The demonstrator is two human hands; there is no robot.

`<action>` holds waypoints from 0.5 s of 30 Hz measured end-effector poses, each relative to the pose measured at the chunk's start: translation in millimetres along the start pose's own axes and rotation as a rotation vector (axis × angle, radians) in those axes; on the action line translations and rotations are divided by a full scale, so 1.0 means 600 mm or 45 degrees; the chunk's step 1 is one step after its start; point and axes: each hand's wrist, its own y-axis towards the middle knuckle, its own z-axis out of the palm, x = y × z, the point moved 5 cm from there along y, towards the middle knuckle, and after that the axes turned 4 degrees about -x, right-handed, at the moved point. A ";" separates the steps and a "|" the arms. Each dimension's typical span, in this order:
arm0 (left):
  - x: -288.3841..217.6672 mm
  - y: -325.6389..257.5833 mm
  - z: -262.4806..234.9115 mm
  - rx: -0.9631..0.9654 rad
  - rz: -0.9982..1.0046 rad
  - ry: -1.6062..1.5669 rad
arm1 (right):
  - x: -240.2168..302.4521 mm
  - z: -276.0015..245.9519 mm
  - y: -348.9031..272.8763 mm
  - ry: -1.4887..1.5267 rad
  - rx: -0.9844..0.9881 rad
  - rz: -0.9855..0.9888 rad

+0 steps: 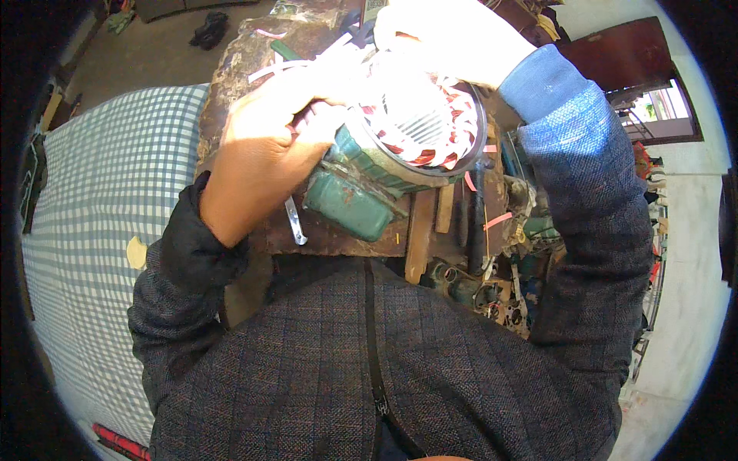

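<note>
Here, in the head view, a green motor stator (369,163) sits on the worn workbench (323,240). The left hand (265,131) curls its fingers at the left rim, the right hand (453,38) is at the far side; through glare, I cannot tell whether either clamps.

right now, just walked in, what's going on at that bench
A person is working with both bare hands at a round green metal housing on a worn, dark wooden bench. Its open end shows a ring of red-and-white wrapped windings. The left hand is at the opening's left side, the right hand at its far side; glare hides the fingers' exact grip. A slim silver metal tool lies on the bench near the left wrist.
</note>
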 end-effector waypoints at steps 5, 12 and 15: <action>0.029 0.017 0.006 -0.084 -0.183 -0.219 | 0.039 -0.042 0.015 -0.052 -0.088 0.089; 0.038 0.071 0.030 0.094 -0.083 -0.067 | 0.054 -0.069 -0.020 0.389 -0.344 0.257; 0.039 0.085 0.031 0.122 0.065 0.001 | 0.057 -0.017 -0.049 0.291 -0.054 0.288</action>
